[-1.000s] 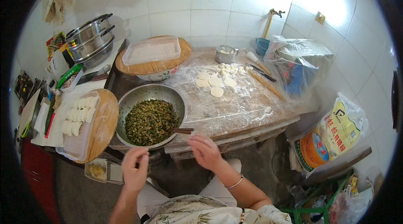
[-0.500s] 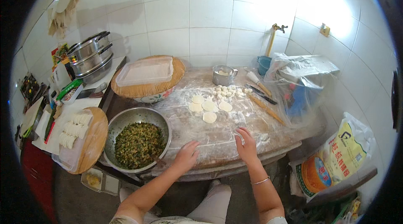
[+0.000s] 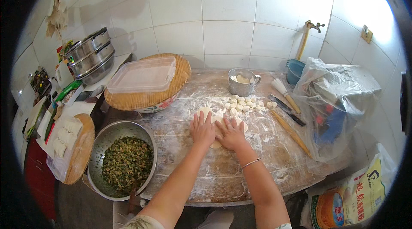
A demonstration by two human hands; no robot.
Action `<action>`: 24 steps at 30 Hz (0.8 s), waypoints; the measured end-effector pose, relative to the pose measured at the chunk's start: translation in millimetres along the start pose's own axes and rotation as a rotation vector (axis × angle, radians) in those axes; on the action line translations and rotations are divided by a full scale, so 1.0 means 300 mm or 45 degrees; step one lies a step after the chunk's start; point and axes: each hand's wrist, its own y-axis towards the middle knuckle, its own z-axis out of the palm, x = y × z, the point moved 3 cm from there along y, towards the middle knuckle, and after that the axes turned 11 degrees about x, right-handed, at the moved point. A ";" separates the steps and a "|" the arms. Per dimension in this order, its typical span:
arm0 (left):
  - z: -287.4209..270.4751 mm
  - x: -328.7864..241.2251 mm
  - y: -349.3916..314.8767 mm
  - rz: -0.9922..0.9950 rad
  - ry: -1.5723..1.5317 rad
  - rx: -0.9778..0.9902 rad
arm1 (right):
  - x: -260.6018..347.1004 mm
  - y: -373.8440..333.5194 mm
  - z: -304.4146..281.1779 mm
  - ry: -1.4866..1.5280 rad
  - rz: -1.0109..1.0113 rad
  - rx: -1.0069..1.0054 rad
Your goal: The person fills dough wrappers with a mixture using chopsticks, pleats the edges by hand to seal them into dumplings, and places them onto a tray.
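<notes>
My left hand (image 3: 202, 132) and my right hand (image 3: 232, 136) lie side by side over several flat round dough wrappers (image 3: 205, 111) on the floured wooden board (image 3: 189, 177). Both have their fingers spread and pressed down, with the thumbs close together. Parts of the wrappers are hidden under my fingers; one edge shows in front of the hands and another to the right. Just beyond, small dough lumps (image 3: 242, 104) sit in a loose cluster. To their right lies a thin wooden rolling pin (image 3: 292, 133).
On the left stands a steel bowl (image 3: 153, 156) of chopped green filling (image 3: 128, 164). Filled dumplings (image 3: 64, 136) rest on a tray behind it. A metal mug (image 3: 241, 84) of flour, a brush (image 3: 286, 95), a knife (image 3: 287, 109) and a plastic-covered box (image 3: 343, 87) stand farther back.
My hands have moved forward from the board's near edge and come down on the wrappers. The view has shifted, so the board looks closer.
</notes>
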 end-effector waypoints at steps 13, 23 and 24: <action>-0.055 0.058 -0.127 0.102 0.181 0.417 | 0.024 -0.227 0.032 0.068 -0.036 -0.012; -0.218 0.040 -0.653 0.396 0.055 0.322 | 0.077 -0.580 0.008 0.355 -0.262 -0.272; -0.227 0.053 -0.624 0.354 -0.132 0.152 | 0.050 -0.563 -0.015 0.587 -0.215 -0.306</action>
